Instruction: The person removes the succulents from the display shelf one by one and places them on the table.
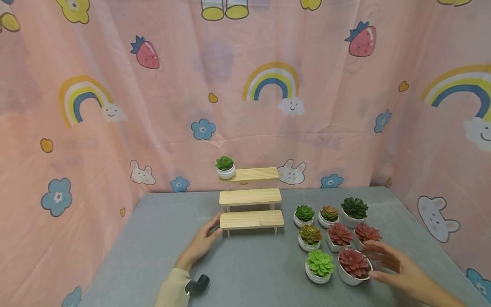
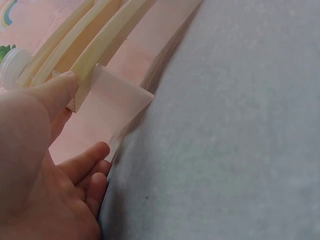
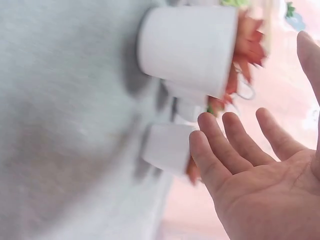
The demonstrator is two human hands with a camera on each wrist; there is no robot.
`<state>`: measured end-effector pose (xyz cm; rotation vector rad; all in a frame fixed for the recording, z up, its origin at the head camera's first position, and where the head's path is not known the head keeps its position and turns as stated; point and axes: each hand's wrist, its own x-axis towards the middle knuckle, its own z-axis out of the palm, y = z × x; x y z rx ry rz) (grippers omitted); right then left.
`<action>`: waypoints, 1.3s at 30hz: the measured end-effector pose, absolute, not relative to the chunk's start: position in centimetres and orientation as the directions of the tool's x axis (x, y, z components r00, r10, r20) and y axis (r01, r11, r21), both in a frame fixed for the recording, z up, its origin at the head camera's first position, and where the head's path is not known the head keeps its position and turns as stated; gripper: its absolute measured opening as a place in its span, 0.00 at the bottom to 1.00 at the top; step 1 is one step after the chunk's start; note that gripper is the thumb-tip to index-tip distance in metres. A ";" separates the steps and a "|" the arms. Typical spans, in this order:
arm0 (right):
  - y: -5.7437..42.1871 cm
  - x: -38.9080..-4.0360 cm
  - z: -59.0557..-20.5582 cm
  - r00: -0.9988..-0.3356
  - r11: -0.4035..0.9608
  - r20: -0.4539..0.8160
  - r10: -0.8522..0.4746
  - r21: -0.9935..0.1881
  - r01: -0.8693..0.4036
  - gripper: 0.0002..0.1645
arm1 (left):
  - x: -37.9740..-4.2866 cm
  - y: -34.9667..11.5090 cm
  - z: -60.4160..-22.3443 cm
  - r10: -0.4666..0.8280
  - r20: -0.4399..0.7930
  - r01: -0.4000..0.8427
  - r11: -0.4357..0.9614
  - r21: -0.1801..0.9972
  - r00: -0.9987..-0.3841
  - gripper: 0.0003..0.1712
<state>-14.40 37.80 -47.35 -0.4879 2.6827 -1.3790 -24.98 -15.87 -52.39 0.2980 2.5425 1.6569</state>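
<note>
A stepped wooden display shelf [image 1: 251, 219] with three tiers stands at the middle of the table. My left hand [image 1: 201, 243] holds the left end of its lowest tier between thumb and index finger; in the left wrist view the other fingers are loosely bent beside the clear leg [image 2: 117, 95]. On the right, my right hand [image 1: 400, 270] is spread with straight fingers beside a red potted succulent [image 1: 353, 265]. The right wrist view shows the palm and fingers apart from the white pot [image 3: 187, 47]. A green potted succulent [image 1: 225, 167] sits at the left of the top tier.
Several more potted succulents are grouped on the right of the grey table [image 1: 153, 230], among them a bright green one [image 1: 320, 265] and a dark green one [image 1: 353, 211]. A pink patterned curtain [image 1: 172, 98] hangs behind and at the sides.
</note>
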 end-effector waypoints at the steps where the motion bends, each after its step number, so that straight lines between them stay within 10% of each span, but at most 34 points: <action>1: 37.8 -14.5 -47.0 -0.944 0.551 0.102 -0.314 -0.791 -0.268 0.33 | -25.0 -15.9 -52.4 0.212 0.030 0.114 0.394 0.912 -0.977 0.36; 17: 34.1 -17.5 -39.2 -0.876 0.514 0.283 -0.390 -0.723 -0.462 0.32 | -25.0 -16.0 -52.3 0.207 0.018 0.100 0.394 0.913 -0.978 0.35; 39: 25.8 -24.2 -36.7 -0.863 0.405 0.183 -0.472 -0.824 -0.396 0.32 | -25.0 -15.8 -52.3 0.216 0.028 0.111 0.382 0.918 -0.976 0.36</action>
